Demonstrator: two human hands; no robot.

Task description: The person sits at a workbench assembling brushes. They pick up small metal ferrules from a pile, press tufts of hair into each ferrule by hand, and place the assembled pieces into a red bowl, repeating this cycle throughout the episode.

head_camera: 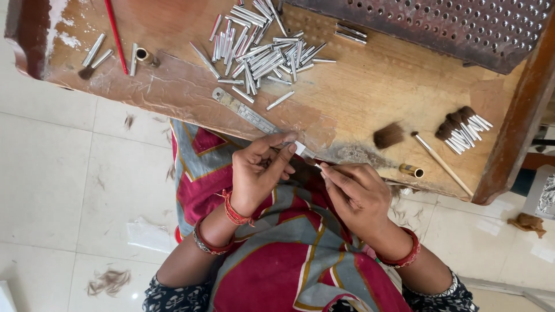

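Two hands meet just off the near edge of a low wooden board, and most of what they hold is hidden. The left hand pinches a small silver tube between thumb and forefinger; only its pale end shows past the fingertips. The tube's long axis runs from near left to far right, tilted toward the right hand. That hand's fingers are curled closed on something thin at their tips, too small to make out.

A metal ruler lies slantwise on the board, its near end passing behind the left fingers. Beyond it sits a loose heap of silver tubes pointing every way. At the right lie a tuft of brown bristle, a cluster of finished brush heads with dark tips to the left, a thin wooden stick and a brass ferrule. A red rod crosses the far left corner, its top cut off by the frame. A perforated metal sheet is likewise cut off at the far right.
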